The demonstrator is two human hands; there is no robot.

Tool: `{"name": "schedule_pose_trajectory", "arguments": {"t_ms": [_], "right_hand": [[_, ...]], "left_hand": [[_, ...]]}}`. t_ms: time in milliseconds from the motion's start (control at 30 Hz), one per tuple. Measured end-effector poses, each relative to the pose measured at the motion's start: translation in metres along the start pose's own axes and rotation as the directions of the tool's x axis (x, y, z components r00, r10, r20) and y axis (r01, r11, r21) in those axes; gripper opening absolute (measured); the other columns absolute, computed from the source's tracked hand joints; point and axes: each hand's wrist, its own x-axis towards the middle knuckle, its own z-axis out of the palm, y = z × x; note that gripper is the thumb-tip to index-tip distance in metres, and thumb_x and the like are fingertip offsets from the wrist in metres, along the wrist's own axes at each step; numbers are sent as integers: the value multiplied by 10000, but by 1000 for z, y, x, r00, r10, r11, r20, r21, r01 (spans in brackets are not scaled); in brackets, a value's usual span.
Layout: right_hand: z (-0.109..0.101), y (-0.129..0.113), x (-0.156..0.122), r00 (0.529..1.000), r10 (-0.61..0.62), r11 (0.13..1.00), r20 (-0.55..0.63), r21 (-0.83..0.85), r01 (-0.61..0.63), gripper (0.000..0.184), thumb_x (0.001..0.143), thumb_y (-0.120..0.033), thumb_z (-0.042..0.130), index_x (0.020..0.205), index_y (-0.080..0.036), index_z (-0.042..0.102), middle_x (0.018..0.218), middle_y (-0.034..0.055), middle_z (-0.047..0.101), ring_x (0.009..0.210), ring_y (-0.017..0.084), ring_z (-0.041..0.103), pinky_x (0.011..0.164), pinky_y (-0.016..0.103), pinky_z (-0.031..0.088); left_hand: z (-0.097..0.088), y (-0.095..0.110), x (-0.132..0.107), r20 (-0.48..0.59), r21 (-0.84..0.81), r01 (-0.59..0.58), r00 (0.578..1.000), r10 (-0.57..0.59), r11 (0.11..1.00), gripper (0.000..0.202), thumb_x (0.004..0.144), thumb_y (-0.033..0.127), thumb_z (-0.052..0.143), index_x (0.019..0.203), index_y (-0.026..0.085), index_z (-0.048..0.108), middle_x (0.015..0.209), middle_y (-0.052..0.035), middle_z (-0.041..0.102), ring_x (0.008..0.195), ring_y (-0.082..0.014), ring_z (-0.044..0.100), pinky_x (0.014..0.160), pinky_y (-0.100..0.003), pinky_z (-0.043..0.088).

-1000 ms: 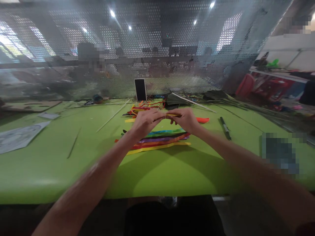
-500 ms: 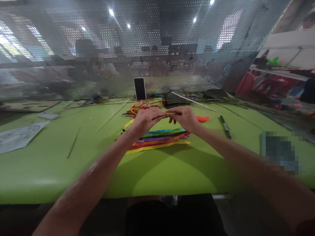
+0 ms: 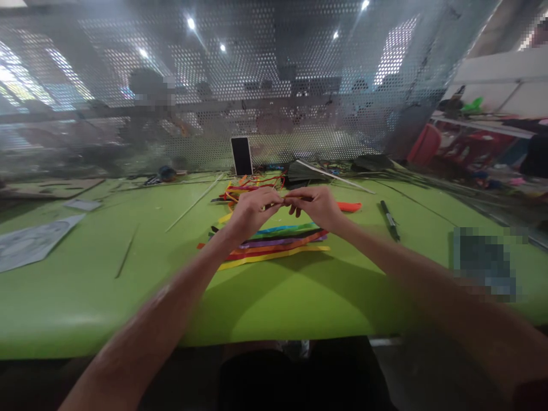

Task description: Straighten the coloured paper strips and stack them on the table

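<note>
Paper [image 3: 36, 242]: drawing, too blurred to read
Pen [image 3: 390, 221]: any writing too small
Left hand [image 3: 256, 206]: pinching yellow strip [image 3: 298, 198]
Right hand [image 3: 315, 205]: likewise

- Left hand [image 3: 253, 209] and right hand [image 3: 315, 206] pinch a thin yellow strip [image 3: 305, 198] above the green table [image 3: 282, 308].
- Coloured strips [image 3: 278, 242] lie between them and the near edge.
- Dark-screened device [image 3: 242, 156] stands by the far edge.
- Pen [image 3: 390, 220] lies toward the right edge.
- Printed sheet [image 3: 36, 242] lies at the left.
</note>
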Motion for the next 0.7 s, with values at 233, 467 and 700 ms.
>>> {"name": "schedule_pose_trajectory", "arguments": {"t_ms": [233,467,700], "right_hand": [[1,3,-1,1000,1,1000,2,-8,-1,393,781,-531,756,875,-152,796,665,40,708,547,134,631,529,270,545],[3,2,-2,1000,23,1000,-19,13,-23,407,762,-545,765,851,-149,794,667,44,704,550,137,630,526,275,557],[5,2,-2,999,30,999,-38,27,-29,437,765,-571,751,847,-144,795,677,48,689,546,137,623,513,278,551]], "left_hand": [[-1,3,1,10,-18,46,999,-46,999,114,933,236,659,871,178,735,813,-38,736,771,-148,684,732,-255,528],[0,3,0,11,-22,83,997,-82,996,181,958,299,623,888,177,737,822,-45,731,754,-142,667,708,-255,531],[1,5,0,3,-19,116,993,-115,993,184,965,300,613,906,172,732,851,-57,729,774,-144,672,702,-244,529]]}}
